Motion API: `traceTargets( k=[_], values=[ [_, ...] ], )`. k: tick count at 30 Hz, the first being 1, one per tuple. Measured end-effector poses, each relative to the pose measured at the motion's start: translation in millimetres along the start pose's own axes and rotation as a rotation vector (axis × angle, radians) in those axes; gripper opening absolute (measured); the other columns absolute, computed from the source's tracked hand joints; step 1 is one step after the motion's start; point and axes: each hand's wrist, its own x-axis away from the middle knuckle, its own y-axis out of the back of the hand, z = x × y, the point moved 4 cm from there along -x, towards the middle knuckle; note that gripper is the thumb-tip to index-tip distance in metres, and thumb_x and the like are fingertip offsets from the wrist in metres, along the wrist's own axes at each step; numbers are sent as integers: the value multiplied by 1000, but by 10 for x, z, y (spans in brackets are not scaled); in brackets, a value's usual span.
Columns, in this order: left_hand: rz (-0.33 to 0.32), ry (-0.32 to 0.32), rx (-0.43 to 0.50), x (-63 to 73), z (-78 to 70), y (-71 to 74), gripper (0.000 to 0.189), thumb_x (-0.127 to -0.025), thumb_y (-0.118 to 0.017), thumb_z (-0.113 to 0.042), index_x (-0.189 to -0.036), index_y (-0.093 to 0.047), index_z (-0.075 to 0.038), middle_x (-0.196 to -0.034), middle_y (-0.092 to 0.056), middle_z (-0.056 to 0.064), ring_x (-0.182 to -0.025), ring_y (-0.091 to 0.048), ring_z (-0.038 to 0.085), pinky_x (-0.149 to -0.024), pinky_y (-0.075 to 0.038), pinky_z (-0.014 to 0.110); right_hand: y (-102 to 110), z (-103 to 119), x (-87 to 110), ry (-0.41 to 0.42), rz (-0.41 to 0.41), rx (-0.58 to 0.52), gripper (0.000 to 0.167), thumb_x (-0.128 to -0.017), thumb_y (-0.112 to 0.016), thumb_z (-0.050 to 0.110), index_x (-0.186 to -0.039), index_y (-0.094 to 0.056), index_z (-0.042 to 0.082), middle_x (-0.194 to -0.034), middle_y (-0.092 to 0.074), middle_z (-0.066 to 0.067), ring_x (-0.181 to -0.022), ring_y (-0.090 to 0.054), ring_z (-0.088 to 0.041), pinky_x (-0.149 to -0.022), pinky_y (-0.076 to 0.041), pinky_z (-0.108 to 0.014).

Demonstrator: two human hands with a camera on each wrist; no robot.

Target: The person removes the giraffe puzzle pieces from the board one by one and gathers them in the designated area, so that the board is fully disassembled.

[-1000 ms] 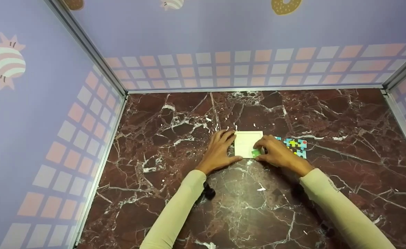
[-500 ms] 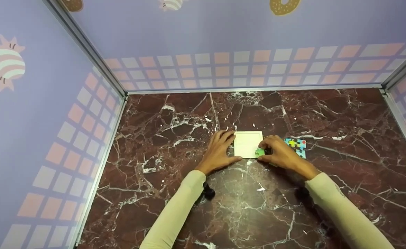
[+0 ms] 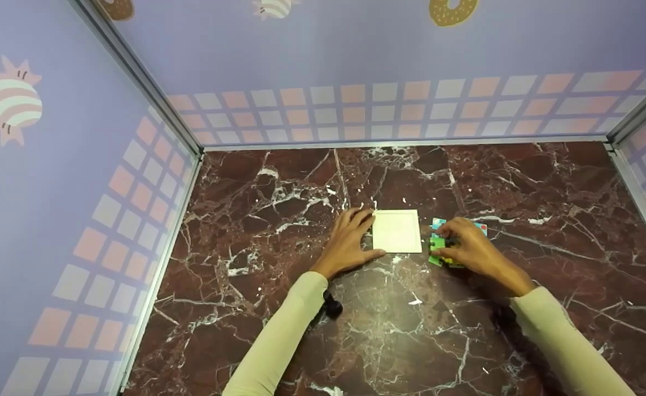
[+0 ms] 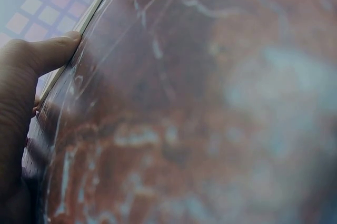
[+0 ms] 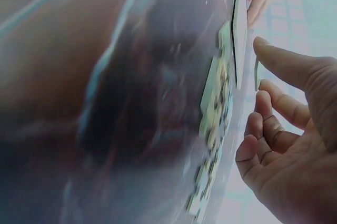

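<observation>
A square cream puzzle tray (image 3: 397, 231) with a raised rim lies flat on the marble-patterned table. Along its left side rests my left hand (image 3: 346, 242), fingers spread at the left edge and thumb at the near corner; the left wrist view shows the thumb (image 4: 55, 52) against the tray's edge. To the right of the tray, my right hand (image 3: 469, 247) pinches a green jigsaw piece (image 3: 437, 243) between thumb and fingers. The right wrist view shows this piece edge-on, raised over the others. Beneath that hand lie several blue, yellow and green jigsaw pieces (image 5: 213, 110), partly hidden.
Purple panels with checks and sweets enclose the table at the back (image 3: 323, 110), left and right. Metal strips run along the panels' joints. A black wrist device (image 3: 332, 306) sits under the left forearm.
My right hand has carried the green jigsaw piece from the tray's near right corner rightward, over the other pieces. The tray's inside shows bare now. My left hand has stayed in place.
</observation>
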Motion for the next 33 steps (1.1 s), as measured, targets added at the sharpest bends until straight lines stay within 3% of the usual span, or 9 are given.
traceTargets(
  k=[16,21,24,27,28,33],
  values=[
    [10,20,20,-7,-7,-4,98,-92,-79,-66,-166,-49,-9,-173,-43,4,-162,-30,34,-136,-18,57,237,-129,328,-18,-81,45,38,-79,-98,3,-110,-76,-3,-100,-71,-12,-93,-64,-32,-85,-53,-39],
    [31,50,45,4,-12,0,100,-93,-78,-67,-169,-45,-11,-175,-40,2,-164,-26,32,-136,-17,57,289,-195,447,-78,-80,20,40,-82,-97,6,-116,-77,-2,-104,-74,-14,-99,-69,-39,-103,-53,-59],
    [37,60,53,8,-14,-1,101,-93,-78,-68,-170,-44,-11,-176,-40,1,-165,-25,32,-136,-18,57,318,-221,520,-94,-83,30,41,-82,-97,6,-116,-77,-2,-104,-74,-15,-98,-68,-38,-103,-55,-49],
    [37,58,44,4,-10,-10,101,-93,-78,-68,-169,-45,-10,-175,-40,2,-164,-26,32,-136,-18,57,341,-239,588,-96,-90,56,39,-82,-97,7,-115,-77,-2,-105,-71,-13,-95,-67,-32,-85,-53,-28],
    [35,56,39,2,-5,-13,101,-93,-78,-68,-168,-46,-10,-175,-40,2,-164,-27,32,-136,-18,57,345,-248,603,-94,-94,63,38,-82,-96,6,-114,-77,-2,-104,-71,-12,-94,-66,-30,-84,-52,-23],
    [33,49,27,-4,7,-24,100,-93,-78,-68,-168,-48,-10,-175,-40,2,-164,-27,33,-136,-18,58,360,-287,667,-75,-104,80,38,-80,-96,2,-112,-76,-2,-100,-70,-10,-92,-63,-24,-82,-48,-18]
  ],
)
